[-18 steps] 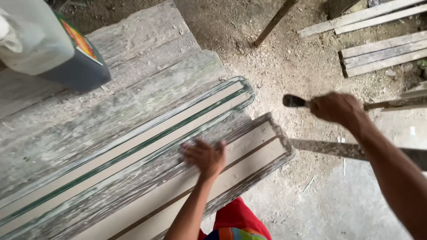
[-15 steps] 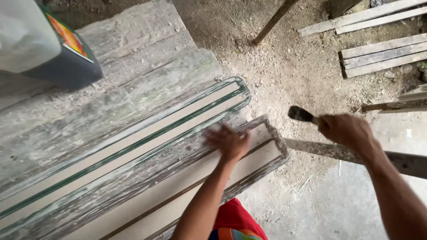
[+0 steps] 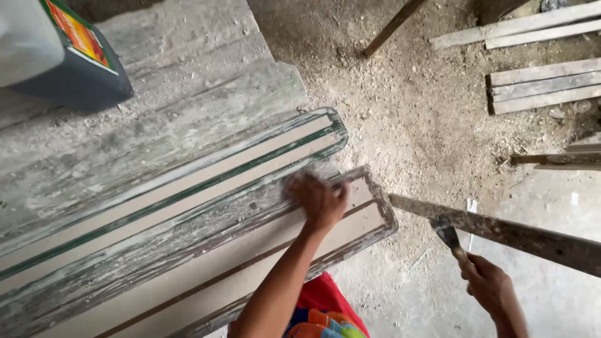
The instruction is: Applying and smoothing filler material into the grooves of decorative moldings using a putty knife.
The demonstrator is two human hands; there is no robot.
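My left hand (image 3: 317, 198) presses flat, blurred with motion, on the end of a long pale moulded wood board (image 3: 206, 269) with a worn grey edge. A second similar board with a green stripe (image 3: 188, 188) lies beside it on the weathered plank bench (image 3: 188, 106). My right hand (image 3: 488, 285) is lower right, off the bench, gripping a putty knife (image 3: 447, 233) by its handle, blade pointing up toward a rough wooden beam (image 3: 501, 231).
A large white and dark blue container (image 3: 56, 56) with a coloured label stands at the bench's top left. Wooden slats (image 3: 538, 81) lie on the sawdust-covered ground at upper right. A stick (image 3: 391, 28) leans at the top. Red patterned clothing (image 3: 319, 310) shows below.
My left hand has slid right along the pale board toward its end. My right hand with the putty knife has dropped from the upper right down to the lower right.
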